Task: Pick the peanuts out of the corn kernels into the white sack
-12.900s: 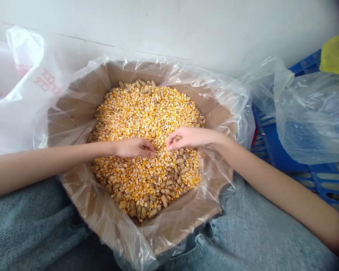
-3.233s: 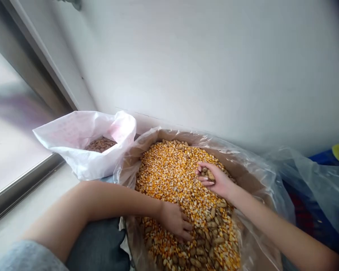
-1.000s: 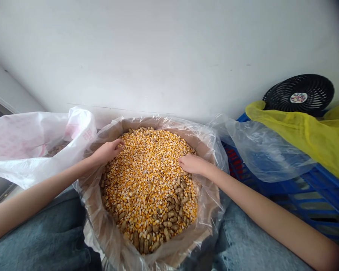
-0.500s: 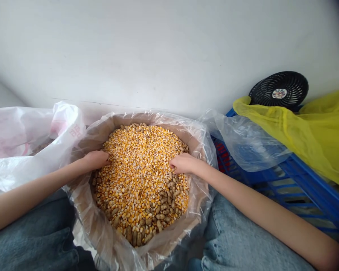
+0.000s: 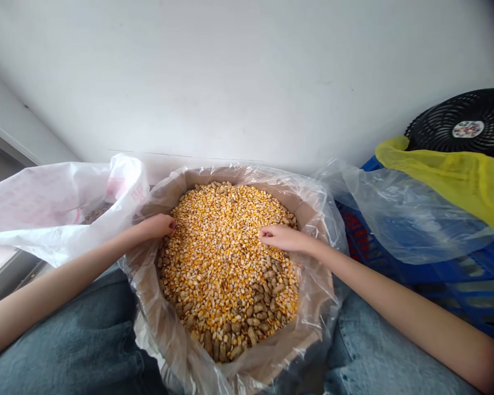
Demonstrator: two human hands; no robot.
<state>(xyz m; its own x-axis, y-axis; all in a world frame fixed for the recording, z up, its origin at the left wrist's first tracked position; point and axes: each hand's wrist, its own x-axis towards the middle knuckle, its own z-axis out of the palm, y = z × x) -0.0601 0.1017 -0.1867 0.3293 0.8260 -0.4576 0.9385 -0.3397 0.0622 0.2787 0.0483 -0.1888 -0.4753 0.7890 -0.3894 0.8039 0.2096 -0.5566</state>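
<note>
In a plastic-lined box (image 5: 267,359), yellow corn (image 5: 222,247) surrounds peanuts (image 5: 262,315), thickest at the box's near right. The left hand (image 5: 160,225) at the box's left side and right hand (image 5: 280,237) toward its right have curled fingers, holding what I cannot tell. They seem to be picking through; another pick calls for a careful pinch.

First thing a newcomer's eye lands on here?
Likely the bright heap of yellow corn kernels at centre, in a plastic-lined brown box, with darker peanuts clustered toward its near right. Next, the left hand and right hand, fingers curled, at opposite sides of the heap; whether they hold anything is hidden. Then the yellow mesh and round black grille at far right.
</note>
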